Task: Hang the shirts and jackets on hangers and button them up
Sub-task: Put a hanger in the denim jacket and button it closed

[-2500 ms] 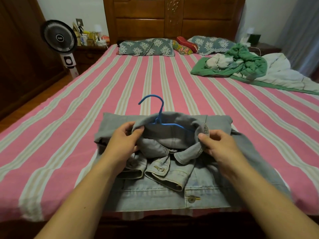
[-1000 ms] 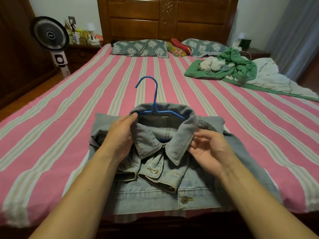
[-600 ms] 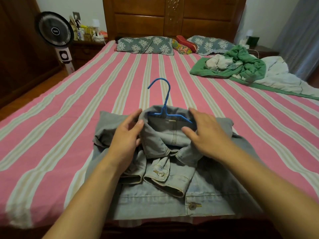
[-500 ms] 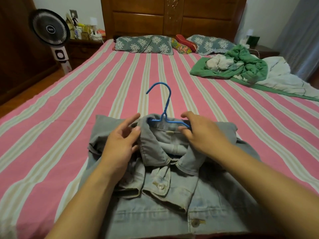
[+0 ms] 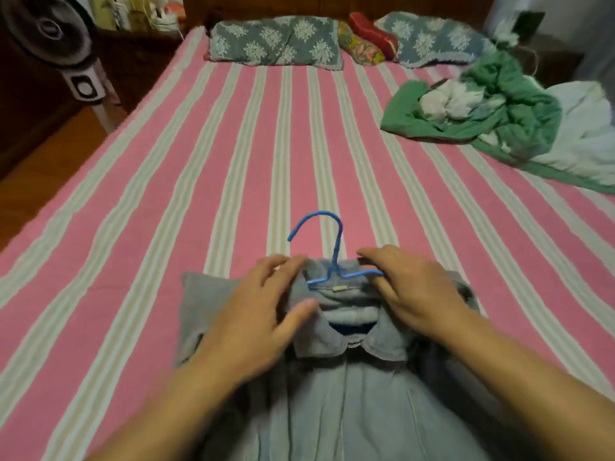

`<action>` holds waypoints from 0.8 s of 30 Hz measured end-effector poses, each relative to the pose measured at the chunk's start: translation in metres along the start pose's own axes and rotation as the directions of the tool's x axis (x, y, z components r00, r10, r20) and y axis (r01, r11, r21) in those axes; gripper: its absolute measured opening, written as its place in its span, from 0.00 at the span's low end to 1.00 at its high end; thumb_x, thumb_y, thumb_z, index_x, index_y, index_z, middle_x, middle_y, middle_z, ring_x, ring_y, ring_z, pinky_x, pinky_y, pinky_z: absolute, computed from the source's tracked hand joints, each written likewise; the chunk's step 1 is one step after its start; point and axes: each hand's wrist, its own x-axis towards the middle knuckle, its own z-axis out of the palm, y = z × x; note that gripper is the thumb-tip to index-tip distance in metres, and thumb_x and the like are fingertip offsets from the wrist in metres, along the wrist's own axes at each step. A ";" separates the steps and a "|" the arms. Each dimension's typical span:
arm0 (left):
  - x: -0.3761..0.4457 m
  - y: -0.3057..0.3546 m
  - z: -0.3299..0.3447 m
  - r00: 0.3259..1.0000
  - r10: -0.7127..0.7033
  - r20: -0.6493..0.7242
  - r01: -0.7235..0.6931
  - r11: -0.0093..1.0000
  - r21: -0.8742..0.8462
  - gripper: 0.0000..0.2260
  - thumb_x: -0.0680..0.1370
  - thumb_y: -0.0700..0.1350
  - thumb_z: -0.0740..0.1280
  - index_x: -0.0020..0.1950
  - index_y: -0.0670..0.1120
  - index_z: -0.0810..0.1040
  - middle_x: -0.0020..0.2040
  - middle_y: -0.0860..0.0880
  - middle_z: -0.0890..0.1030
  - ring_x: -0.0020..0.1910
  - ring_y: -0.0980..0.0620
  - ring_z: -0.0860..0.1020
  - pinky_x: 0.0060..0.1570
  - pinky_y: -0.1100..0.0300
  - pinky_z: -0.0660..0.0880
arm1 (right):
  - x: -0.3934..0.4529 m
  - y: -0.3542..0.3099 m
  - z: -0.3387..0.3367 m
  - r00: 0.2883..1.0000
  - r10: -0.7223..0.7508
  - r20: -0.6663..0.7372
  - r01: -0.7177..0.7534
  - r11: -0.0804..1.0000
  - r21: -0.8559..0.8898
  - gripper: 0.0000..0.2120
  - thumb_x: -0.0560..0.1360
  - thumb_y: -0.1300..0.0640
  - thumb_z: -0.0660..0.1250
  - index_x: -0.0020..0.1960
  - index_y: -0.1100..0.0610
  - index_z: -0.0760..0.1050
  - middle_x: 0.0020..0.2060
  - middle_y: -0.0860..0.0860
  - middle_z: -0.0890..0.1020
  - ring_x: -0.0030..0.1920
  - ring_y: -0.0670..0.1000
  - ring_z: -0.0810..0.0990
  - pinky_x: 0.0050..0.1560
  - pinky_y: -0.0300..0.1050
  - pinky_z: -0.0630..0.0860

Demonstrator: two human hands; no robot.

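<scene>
A light blue denim jacket (image 5: 349,410) lies front up at the near edge of the bed, with its collar folded down. A blue hanger (image 5: 336,234) sits inside the collar, its hook pointing away from me over the bedspread. My left hand (image 5: 263,314) rests on the left side of the collar with fingers spread and the thumb on the collar leaf. My right hand (image 5: 412,294) is on the right side, its fingers bent over the collar's back edge and the hanger's right arm. Its thumb is hidden.
The pink and pale striped bedspread (image 5: 233,161) stretches ahead. A green and white heap of clothes (image 5: 499,104) lies at the right. Patterned pillows (image 5: 276,41) line the head end. A standing fan (image 5: 50,31) is beside the bed's left edge.
The collar, upright a second ago, is now folded down over the hanger. Both hands have moved up to the back of the collar. The view has tilted closer over the jacket.
</scene>
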 end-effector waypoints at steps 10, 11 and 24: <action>0.033 0.178 -0.258 0.985 0.083 -0.151 -0.063 0.989 0.130 0.24 0.80 0.53 0.62 0.76 0.62 0.65 0.51 0.54 0.81 0.48 0.44 0.82 0.42 0.50 0.80 | 0.071 -0.061 -0.328 0.938 0.330 -0.107 -0.312 0.937 0.155 0.25 0.70 0.34 0.70 0.40 0.57 0.78 0.34 0.56 0.81 0.40 0.61 0.79 0.38 0.55 0.74; 0.041 0.202 -0.288 0.976 0.070 -0.206 -0.049 0.993 0.104 0.25 0.78 0.54 0.65 0.76 0.60 0.66 0.50 0.55 0.81 0.47 0.45 0.82 0.42 0.51 0.80 | 0.081 -0.067 -0.360 0.947 0.300 -0.116 -0.274 0.941 0.198 0.22 0.70 0.37 0.73 0.41 0.57 0.78 0.35 0.55 0.81 0.40 0.58 0.79 0.39 0.54 0.73; -0.051 0.413 -0.545 0.783 0.055 -0.620 0.063 0.984 0.167 0.16 0.74 0.55 0.71 0.62 0.57 0.82 0.53 0.65 0.84 0.54 0.64 0.81 0.52 0.63 0.79 | 0.132 -0.175 -0.566 0.833 -0.408 -0.374 0.493 0.854 0.166 0.07 0.83 0.47 0.57 0.47 0.47 0.68 0.38 0.46 0.78 0.36 0.54 0.74 0.31 0.46 0.65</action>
